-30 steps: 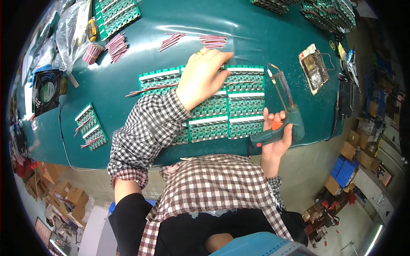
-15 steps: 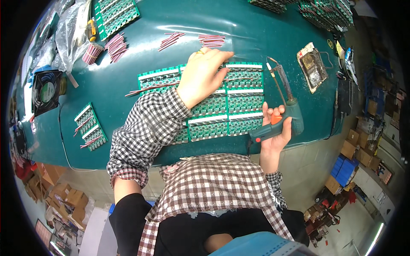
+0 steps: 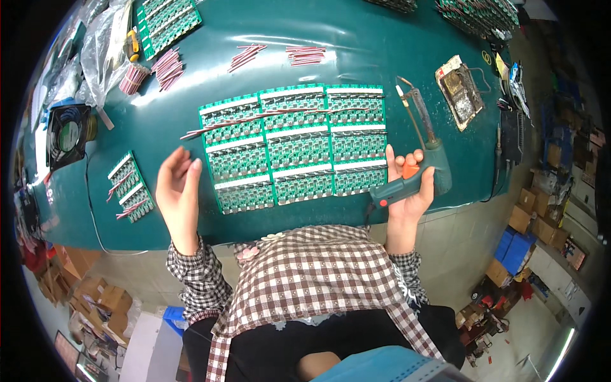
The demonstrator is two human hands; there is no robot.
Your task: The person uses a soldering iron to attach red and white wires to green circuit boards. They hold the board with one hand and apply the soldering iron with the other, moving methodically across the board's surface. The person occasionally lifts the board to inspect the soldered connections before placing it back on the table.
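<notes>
Right of the green circuit-board panel (image 3: 296, 146), her right hand (image 3: 407, 184) grips the soldering gun (image 3: 417, 162) tip-away, seemingly for safety, while the left hand (image 3: 180, 191) hovers open-fingered, empty.

Green circuit boards (image 3: 296, 145), teal table (image 3: 382, 51), green-orange soldering gun (image 3: 417, 172), checked sleeve (image 3: 194, 280).

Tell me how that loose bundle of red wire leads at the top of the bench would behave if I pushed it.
The red wire leads lie loose and side by side on the green bench, so they would probably scatter or roll rather than move together. They look thin and light, likely bending easily.
</notes>
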